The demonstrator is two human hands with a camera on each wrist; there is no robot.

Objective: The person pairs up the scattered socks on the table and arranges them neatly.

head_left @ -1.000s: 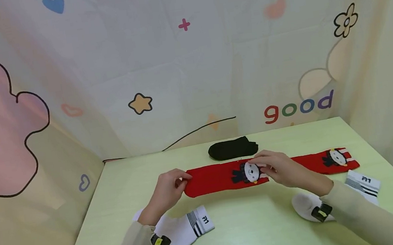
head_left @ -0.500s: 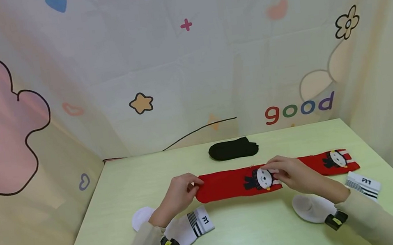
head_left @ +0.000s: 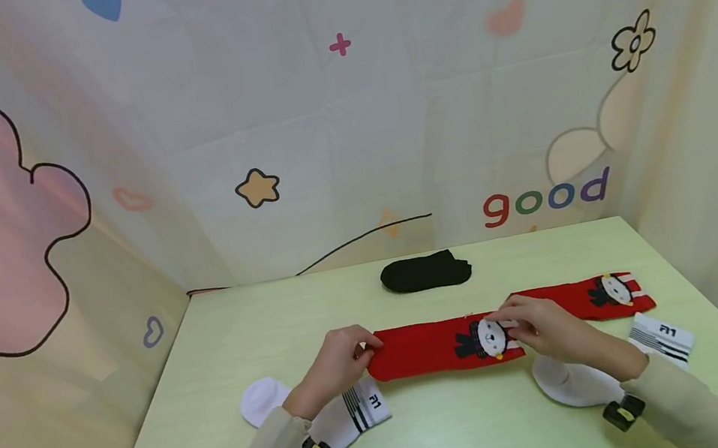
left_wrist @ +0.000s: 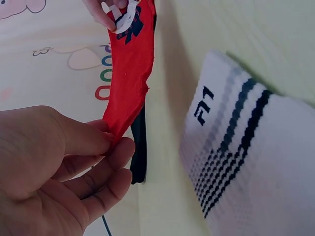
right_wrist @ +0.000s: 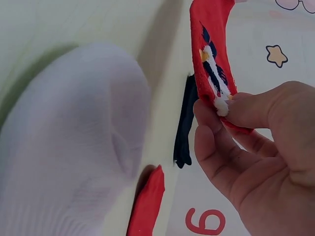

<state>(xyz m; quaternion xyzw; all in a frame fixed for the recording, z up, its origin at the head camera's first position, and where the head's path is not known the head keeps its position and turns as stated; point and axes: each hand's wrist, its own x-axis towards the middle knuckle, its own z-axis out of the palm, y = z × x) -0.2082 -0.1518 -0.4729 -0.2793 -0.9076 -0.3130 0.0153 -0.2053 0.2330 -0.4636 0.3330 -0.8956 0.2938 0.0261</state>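
Observation:
A red sock (head_left: 416,349) with a white animal face and dark scarf is stretched level between my two hands, above the table. My left hand (head_left: 338,363) pinches its toe end between thumb and fingers; the left wrist view shows that pinch on the red cloth (left_wrist: 129,73). At the cuff end, beside the animal face, my right hand (head_left: 546,328) pinches the sock, as the right wrist view also shows (right_wrist: 216,59). A matching red sock (head_left: 603,298) lies on the table behind my right hand, partly hidden by it.
A black sock (head_left: 425,273) lies near the table's back edge. White striped socks rest in front: one (head_left: 333,420) under my left forearm, another (head_left: 573,380) under my right. A patterned curtain (head_left: 316,108) stands behind the table (head_left: 455,438).
Both hands have carried the stretched red sock toward me and somewhat to the right, moving it away from the black sock. Both pinches stay on it.

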